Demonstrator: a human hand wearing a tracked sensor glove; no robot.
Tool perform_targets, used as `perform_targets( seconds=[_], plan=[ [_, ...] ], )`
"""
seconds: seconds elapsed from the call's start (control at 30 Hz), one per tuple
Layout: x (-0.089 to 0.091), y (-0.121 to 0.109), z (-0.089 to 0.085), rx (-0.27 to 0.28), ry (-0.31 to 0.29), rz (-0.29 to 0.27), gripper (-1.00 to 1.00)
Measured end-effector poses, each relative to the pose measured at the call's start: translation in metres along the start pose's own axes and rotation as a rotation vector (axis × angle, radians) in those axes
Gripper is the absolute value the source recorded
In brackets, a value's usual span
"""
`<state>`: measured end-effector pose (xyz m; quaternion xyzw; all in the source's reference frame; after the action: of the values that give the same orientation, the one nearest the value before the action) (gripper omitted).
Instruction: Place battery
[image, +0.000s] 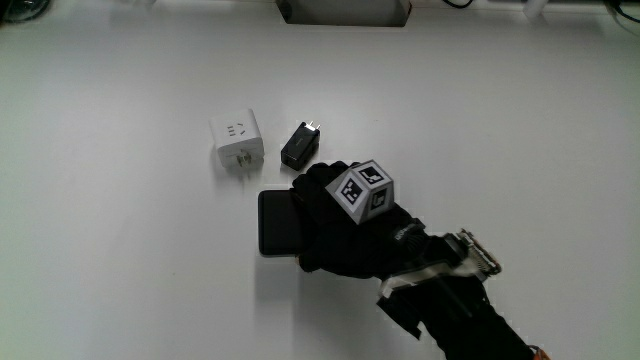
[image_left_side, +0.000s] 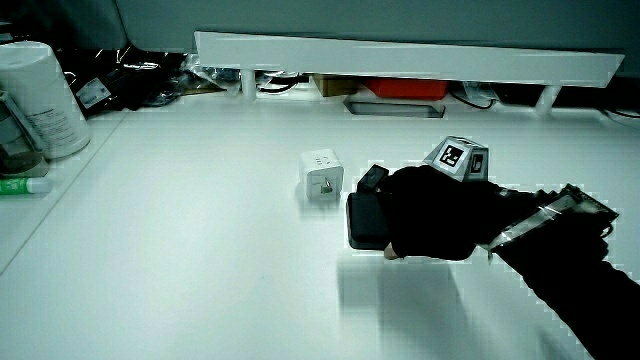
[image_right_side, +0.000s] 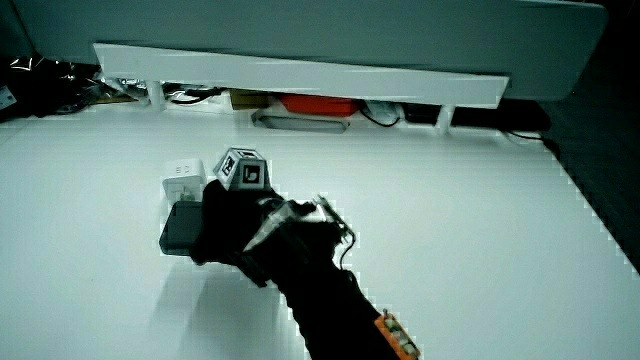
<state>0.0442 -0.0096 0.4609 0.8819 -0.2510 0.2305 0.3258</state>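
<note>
A flat black battery (image: 278, 222) is gripped at one end by the hand (image: 335, 225), whose fingers curl over it. In both side views the battery (image_left_side: 364, 220) (image_right_side: 180, 230) sticks out from the hand (image_left_side: 430, 215) (image_right_side: 225, 230), and a shadow on the table nearer the person suggests it is held slightly above the surface. A white plug adapter (image: 237, 140) (image_left_side: 322, 177) (image_right_side: 182, 178) and a small black adapter (image: 300, 146) (image_left_side: 373, 177) lie side by side, just farther from the person than the battery. The patterned cube (image: 362, 190) sits on the back of the hand.
A low white partition (image_left_side: 400, 55) (image_right_side: 300, 70) runs along the table's edge farthest from the person, with a red object (image_left_side: 405, 88) under it. In a side view a white cylindrical container (image_left_side: 40, 100) and a green tube (image_left_side: 20, 186) stand at a table edge.
</note>
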Motion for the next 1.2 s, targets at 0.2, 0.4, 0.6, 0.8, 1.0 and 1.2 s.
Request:
perform_targets(
  seconds=[0.2, 0.4, 0.6, 0.8, 1.0, 1.2],
  plan=[
    [0.005, 0.017, -0.016, -0.024, 0.014, -0.018, 0.00],
    [0.015, 0.033, -0.033, -0.064, 0.027, -0.079, 0.00],
    [0.022, 0.040, -0.045, -0.078, 0.044, -0.110, 0.00],
    [0.021, 0.048, -0.053, -0.105, 0.031, -0.119, 0.00],
    [0.019, 0.050, -0.053, -0.104, 0.025, -0.123, 0.00],
    [0.022, 0.051, -0.059, -0.128, 0.023, -0.140, 0.00]
  ],
)
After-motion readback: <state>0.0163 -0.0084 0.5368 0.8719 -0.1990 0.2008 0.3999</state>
